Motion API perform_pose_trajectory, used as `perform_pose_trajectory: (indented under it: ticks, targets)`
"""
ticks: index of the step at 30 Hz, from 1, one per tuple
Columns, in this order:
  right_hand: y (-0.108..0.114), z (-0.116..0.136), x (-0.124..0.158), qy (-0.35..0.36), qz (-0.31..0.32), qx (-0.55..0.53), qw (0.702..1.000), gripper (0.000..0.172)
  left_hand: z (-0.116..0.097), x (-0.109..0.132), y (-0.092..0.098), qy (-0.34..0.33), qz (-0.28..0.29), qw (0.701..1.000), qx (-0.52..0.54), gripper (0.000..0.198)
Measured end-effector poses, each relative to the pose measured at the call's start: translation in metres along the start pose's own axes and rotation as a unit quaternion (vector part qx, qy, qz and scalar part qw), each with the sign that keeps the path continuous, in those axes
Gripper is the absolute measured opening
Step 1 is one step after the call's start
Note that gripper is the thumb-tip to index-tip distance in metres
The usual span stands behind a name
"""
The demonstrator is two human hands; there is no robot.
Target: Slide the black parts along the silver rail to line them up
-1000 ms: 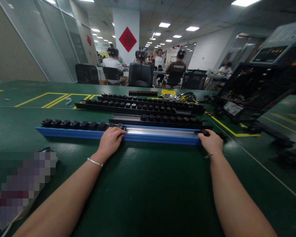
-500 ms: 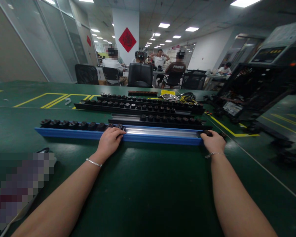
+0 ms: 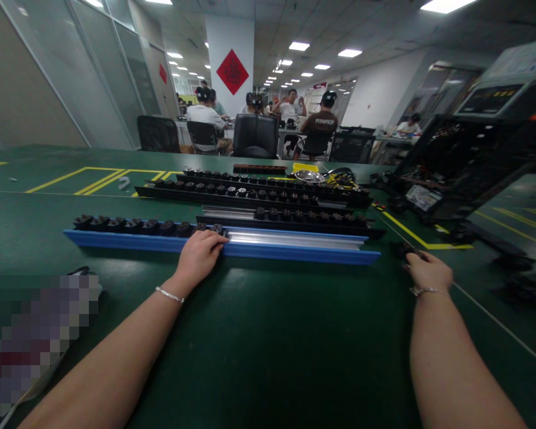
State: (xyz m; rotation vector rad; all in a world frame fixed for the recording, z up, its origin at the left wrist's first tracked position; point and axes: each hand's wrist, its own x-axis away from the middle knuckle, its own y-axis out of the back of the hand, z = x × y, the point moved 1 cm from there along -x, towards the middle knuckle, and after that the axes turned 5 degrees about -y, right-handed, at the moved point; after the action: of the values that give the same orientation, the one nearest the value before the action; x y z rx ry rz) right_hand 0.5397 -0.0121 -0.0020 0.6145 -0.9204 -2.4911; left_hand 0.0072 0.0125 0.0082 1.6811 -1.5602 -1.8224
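Note:
A long blue rail (image 3: 295, 252) with a silvery channel lies across the green table. A row of black socket-like modules (image 3: 134, 224) fills its left part; the right part of the channel is bare. My left hand (image 3: 199, 250) is closed over the near edge of the rail, fingertips beside the last black module (image 3: 217, 229) of the row. Off the rail's right end, my right hand (image 3: 430, 272) is closed on a small dark module (image 3: 404, 250), which is blurred and partly covered by the fingers.
Behind lie a shorter-filled black rail (image 3: 295, 221) and several more black rails (image 3: 250, 193) with modules. Farther back are a metal dish (image 3: 309, 176), a yellow tray (image 3: 305, 168) and cables (image 3: 342, 177). A dark equipment frame (image 3: 446, 155) stands at right. People sit beyond the table.
My right hand has moved right and slightly nearer, off the end of the blue rail, leaving that end uncovered. My left hand has stayed in place.

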Motion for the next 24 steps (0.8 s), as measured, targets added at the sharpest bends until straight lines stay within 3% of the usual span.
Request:
perform_pose_trajectory:
  ticks: [3,8,19,24]
  targets:
    - [-0.004,0.002,-0.002,-0.050,0.058,0.057,0.995,0.045,-0.002,0.000,0.001,0.004,0.001,1.000,0.003,0.022]
    - [-0.015,0.015,-0.004,-0.005,0.099,0.122,0.988,0.045,-0.004,-0.001,0.003,0.014,0.002,1.000,0.007,0.022]
    - [-0.023,0.013,-0.020,0.000,0.050,0.126,0.991,0.047,-0.004,0.001,0.002,0.017,-0.011,1.000,0.019,0.022]
    - [-0.014,0.017,-0.007,-0.003,-0.005,0.083,0.997,0.044,-0.003,0.002,0.005,0.064,-0.068,0.996,0.013,0.022]
